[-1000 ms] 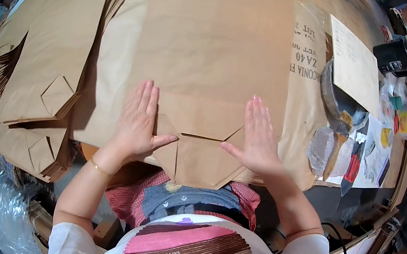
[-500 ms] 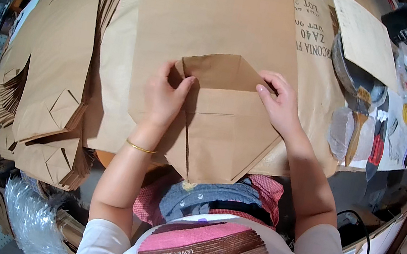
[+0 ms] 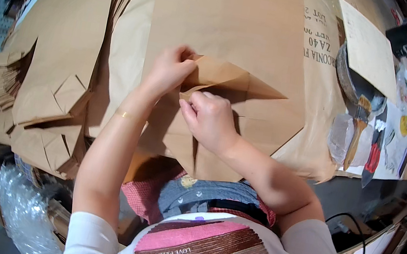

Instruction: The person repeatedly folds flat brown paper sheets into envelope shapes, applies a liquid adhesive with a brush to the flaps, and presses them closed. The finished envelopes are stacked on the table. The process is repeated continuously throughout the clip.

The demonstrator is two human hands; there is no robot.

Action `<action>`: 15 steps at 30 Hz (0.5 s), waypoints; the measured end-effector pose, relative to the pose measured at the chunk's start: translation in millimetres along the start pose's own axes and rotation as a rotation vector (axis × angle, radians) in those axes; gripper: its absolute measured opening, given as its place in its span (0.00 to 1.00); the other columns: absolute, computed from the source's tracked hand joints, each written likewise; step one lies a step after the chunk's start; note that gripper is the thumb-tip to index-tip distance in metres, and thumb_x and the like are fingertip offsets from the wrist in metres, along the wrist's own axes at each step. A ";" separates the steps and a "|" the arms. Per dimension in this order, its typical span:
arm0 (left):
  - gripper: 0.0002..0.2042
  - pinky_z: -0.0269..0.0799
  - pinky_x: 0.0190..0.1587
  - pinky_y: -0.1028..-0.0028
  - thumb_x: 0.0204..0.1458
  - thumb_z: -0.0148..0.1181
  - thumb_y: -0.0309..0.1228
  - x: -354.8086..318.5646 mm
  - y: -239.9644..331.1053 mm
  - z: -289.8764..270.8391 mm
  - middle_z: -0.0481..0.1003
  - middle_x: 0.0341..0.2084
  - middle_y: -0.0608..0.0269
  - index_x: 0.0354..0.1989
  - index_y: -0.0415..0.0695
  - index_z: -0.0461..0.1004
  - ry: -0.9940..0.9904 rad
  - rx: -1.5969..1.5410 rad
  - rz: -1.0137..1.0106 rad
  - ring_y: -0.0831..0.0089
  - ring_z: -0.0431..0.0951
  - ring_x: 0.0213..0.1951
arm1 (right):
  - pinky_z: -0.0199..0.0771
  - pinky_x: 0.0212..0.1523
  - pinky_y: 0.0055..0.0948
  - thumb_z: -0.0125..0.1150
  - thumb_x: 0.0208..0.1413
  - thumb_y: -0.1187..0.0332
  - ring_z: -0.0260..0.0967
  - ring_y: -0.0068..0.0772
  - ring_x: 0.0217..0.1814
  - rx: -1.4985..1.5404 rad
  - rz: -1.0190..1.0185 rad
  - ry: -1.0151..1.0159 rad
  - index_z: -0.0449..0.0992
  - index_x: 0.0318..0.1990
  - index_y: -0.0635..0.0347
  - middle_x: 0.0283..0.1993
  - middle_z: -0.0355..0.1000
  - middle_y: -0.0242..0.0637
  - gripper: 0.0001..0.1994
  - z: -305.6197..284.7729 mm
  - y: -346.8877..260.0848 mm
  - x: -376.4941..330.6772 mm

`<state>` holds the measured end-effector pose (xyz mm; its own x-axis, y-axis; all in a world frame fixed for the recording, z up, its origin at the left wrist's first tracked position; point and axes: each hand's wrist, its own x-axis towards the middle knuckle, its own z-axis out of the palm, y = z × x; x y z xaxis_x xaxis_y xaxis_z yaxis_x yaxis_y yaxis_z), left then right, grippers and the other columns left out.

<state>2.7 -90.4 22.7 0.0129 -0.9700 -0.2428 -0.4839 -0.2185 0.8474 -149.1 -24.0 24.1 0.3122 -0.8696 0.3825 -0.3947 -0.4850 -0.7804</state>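
A large brown paper bag (image 3: 242, 30) lies flat in front of me, its near end spread open into folded flaps. My left hand (image 3: 169, 72) pinches the far layer of that end at its left corner. Close beside it, my right hand (image 3: 210, 120) has reached across to the left, its fingers closed on the near layer's edge. Between the layers the opening narrows to a pointed fold on the right. Part of the near flap is hidden under my right hand and forearm.
Stacked brown paper bags (image 3: 67, 48) with folded ends lie on the left. To the right are a grey basin (image 3: 345, 70) partly under a pale board (image 3: 367, 47), a wooden-handled brush (image 3: 357, 132), a red-handled knife (image 3: 373, 157) and a clear plastic piece (image 3: 340, 135). Clear plastic wrap (image 3: 28, 210) lies lower left.
My right hand has left the bag's right corner and moved left, next to my left hand. The right side of the opening has folded into a point. The view has shifted slightly.
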 end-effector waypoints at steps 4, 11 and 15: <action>0.09 0.67 0.31 0.78 0.47 0.56 0.24 23.5 7.4 22.5 0.73 0.25 0.65 0.36 0.36 0.75 -0.106 0.103 0.090 0.79 0.70 0.29 | 0.70 0.26 0.40 0.64 0.48 0.70 0.70 0.44 0.25 -0.295 -0.123 -0.146 0.73 0.23 0.59 0.22 0.69 0.41 0.07 -18.5 0.0 1.0; 0.07 0.67 0.30 0.78 0.49 0.63 0.28 19.6 24.0 -4.2 0.74 0.23 0.66 0.31 0.38 0.75 -0.154 -0.046 0.003 0.82 0.70 0.28 | 0.74 0.29 0.36 0.61 0.43 0.68 0.72 0.39 0.34 -0.564 -0.629 -0.348 0.75 0.31 0.57 0.30 0.71 0.37 0.07 -84.4 23.6 79.3; 0.07 0.72 0.31 0.70 0.48 0.65 0.29 17.0 31.0 11.9 0.76 0.22 0.59 0.29 0.37 0.77 0.019 0.267 0.125 0.71 0.76 0.26 | 0.72 0.30 0.37 0.57 0.39 0.70 0.71 0.40 0.29 -0.686 -0.705 -0.730 0.73 0.21 0.60 0.23 0.68 0.38 0.04 -79.5 6.3 21.4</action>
<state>-22.5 -112.4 39.2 -0.0458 -0.9901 -0.1329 -0.6961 -0.0638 0.7151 -213.6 -53.0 66.7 0.9659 -0.2474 0.0767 -0.2476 -0.9688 -0.0078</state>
